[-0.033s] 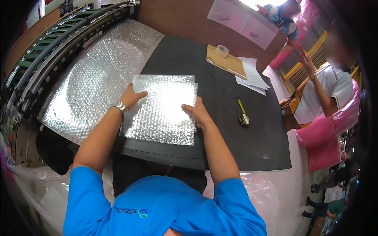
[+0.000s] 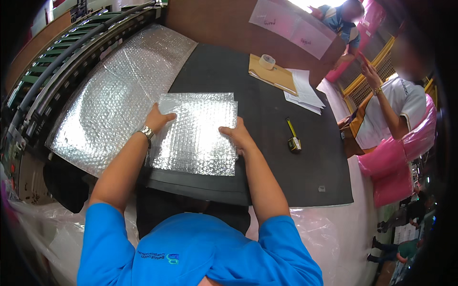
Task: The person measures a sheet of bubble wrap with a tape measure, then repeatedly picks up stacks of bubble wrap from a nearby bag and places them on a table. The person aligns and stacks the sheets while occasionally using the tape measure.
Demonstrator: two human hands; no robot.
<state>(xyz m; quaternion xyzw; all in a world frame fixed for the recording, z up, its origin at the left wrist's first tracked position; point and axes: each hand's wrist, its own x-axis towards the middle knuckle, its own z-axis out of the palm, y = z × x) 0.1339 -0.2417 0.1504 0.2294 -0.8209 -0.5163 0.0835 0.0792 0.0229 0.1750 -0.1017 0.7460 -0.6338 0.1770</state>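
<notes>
A small stack of silver foil bubble-wrap sheets point(image 2: 195, 136) lies on the black mat in front of me, with edges slightly out of line at the top and right. My left hand point(image 2: 158, 118), with a metal watch at the wrist, holds the stack's upper left edge, thumb on top. On the right edge my right hand point(image 2: 238, 136) grips it likewise, thumb over the top sheet. The other fingers of both hands are partly hidden at or under the edges. Left of the stack spreads a large silver bubble-wrap sheet point(image 2: 109, 100).
A tape measure point(image 2: 295, 144) with yellow blade out lies right on the black mat point(image 2: 310, 176). Beyond it are a brown envelope point(image 2: 274, 78), a tape roll point(image 2: 267, 61) and white papers point(image 2: 303, 90). A roller conveyor point(image 2: 86, 43) runs at left. Two people stand at far right.
</notes>
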